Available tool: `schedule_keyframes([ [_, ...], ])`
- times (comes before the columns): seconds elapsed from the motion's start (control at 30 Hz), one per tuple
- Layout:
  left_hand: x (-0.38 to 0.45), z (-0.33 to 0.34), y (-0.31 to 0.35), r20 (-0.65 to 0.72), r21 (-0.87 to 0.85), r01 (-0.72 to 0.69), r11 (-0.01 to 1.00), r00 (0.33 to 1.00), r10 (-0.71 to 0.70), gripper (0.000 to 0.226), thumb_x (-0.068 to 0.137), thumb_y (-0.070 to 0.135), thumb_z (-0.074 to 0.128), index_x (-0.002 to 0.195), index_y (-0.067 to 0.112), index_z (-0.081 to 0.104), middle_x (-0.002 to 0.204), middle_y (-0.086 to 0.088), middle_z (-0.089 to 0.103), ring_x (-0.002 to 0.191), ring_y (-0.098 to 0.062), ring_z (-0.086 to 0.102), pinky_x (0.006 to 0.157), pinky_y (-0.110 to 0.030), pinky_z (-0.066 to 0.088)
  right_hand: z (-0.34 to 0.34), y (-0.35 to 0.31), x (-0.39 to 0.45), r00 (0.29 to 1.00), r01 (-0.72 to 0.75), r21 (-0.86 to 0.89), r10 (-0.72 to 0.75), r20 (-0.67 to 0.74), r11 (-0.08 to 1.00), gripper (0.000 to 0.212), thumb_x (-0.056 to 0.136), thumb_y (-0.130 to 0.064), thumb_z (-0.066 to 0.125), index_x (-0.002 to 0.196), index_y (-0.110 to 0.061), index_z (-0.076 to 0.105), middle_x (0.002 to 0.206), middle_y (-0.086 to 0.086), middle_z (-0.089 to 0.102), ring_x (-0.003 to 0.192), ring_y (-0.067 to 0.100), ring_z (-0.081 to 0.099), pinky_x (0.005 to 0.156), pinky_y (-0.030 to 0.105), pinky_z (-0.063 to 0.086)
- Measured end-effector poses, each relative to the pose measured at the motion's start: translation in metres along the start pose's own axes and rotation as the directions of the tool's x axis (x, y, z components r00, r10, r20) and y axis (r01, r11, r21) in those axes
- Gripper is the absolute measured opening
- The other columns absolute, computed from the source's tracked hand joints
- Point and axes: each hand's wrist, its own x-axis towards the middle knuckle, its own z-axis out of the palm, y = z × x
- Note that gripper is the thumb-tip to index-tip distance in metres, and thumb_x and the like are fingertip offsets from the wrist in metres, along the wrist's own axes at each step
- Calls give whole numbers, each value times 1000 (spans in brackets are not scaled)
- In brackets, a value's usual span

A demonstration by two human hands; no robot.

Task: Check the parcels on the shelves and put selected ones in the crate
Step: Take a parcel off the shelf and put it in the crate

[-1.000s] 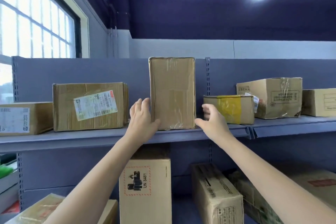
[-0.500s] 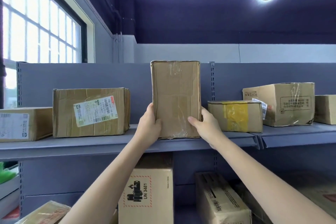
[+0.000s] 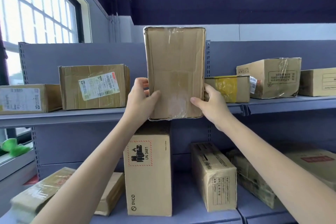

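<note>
A tall plain cardboard parcel (image 3: 175,72), wrapped in clear tape, stands upright in front of the upper shelf (image 3: 72,117), its bottom edge at or just off the shelf's front lip. My left hand (image 3: 140,96) grips its lower left side, thumb across the front. On the lower right side my right hand (image 3: 209,103) holds it, thumb on the front face and fingers behind. The crate is out of sight.
On the upper shelf sit a labelled box (image 3: 94,86), a white-labelled box (image 3: 27,99) at far left, a yellow-taped box (image 3: 227,88) and two more (image 3: 271,78) at right. The lower shelf holds a PICO box (image 3: 148,172) and several other parcels (image 3: 214,174). A window (image 3: 36,9) is at left.
Both hands closed on the tall parcel's sides, and the parcel has come forward and up from its place on the upper shelf, now looming larger in view.
</note>
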Motion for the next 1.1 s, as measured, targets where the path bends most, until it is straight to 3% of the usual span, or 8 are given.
schedule_keyframes([
  [0.1,-7,-5,3,64,-132,53,990,997,-45,29,85,34,60,106,23,45,105,8,55,98,-8,55,77,-24,46,-3,2,-8,998,-9,66,5,58,998,56,85,-12,61,137,-18,41,126,-3,56,113,13,51,99,32,43],
  [0.27,-15,-20,14,237,-362,206,909,963,-124,49,76,63,40,105,28,58,116,1,61,114,-20,55,90,-47,47,-26,-2,-13,928,-233,506,34,372,831,45,76,-33,40,116,-20,56,105,0,63,97,16,56,86,27,42],
  [0.47,-14,-27,30,143,-290,240,926,968,-206,62,88,68,22,73,16,52,104,-5,66,110,-25,57,93,-52,45,-38,-15,-13,914,-325,342,201,352,882,67,92,-59,23,106,-7,61,114,14,64,109,23,58,99,34,41],
  [0.6,-19,-31,35,199,-313,318,895,943,-265,73,86,72,17,103,16,62,111,-10,66,102,-32,61,78,-47,52,-43,-17,-20,888,-417,429,258,381,802,78,87,-67,25,106,-1,60,113,20,62,108,29,58,89,34,47],
  [0.77,-26,-34,45,393,-334,305,892,905,-162,61,76,77,35,115,38,61,120,1,65,110,-25,61,87,-49,50,-48,-30,-28,907,-356,596,114,405,720,61,81,-69,37,103,-20,66,111,6,62,117,29,56,91,37,45],
  [0.9,-32,-37,53,445,-383,308,871,888,-118,48,70,56,55,100,20,65,89,1,74,80,-13,70,70,-26,56,-48,-41,-34,903,-237,582,-46,428,778,39,89,-45,34,102,-20,62,88,-4,73,81,11,69,64,23,55],
  [1.03,-34,-46,49,407,-430,271,861,910,-83,41,71,26,60,107,7,59,83,-3,72,71,-16,70,59,-24,55,-47,-43,-34,903,-148,583,-131,408,799,23,78,-27,50,89,-14,64,77,-2,72,72,11,69,60,24,55],
  [1.1,-35,-52,48,368,-431,240,870,927,-73,41,67,17,58,107,6,58,84,-4,71,71,-18,69,62,-27,57,-45,-45,-35,905,-86,580,-180,386,810,37,62,-28,58,94,-10,64,84,2,71,78,15,68,66,27,56],
])
